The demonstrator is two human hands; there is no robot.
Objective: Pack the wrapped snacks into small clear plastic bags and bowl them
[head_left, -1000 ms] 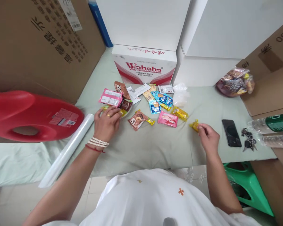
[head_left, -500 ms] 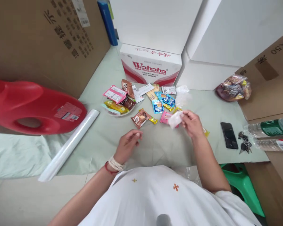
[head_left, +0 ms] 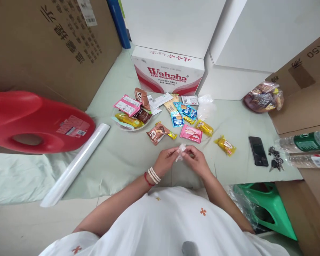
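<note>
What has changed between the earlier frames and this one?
The left hand left the plate, moving right and toward the body. The right hand let go of the yellow pack and moved left. Both now pinch clear plastic. Phone and keys stayed put.

Fingertips almost meeting, the person's left hand (head_left: 164,161) and right hand (head_left: 197,161) pinch some crumpled clear plastic (head_left: 180,153) near the front of the worktop (head_left: 117,160). Just beyond lie a pink nabati packet (head_left: 191,133) and a brown snack packet (head_left: 156,133). Over to the right there's a yellow packet (head_left: 225,145), then a black phone (head_left: 258,151) beside some keys (head_left: 276,163). A Wahaha carton (head_left: 168,76) stands at the back.
</note>
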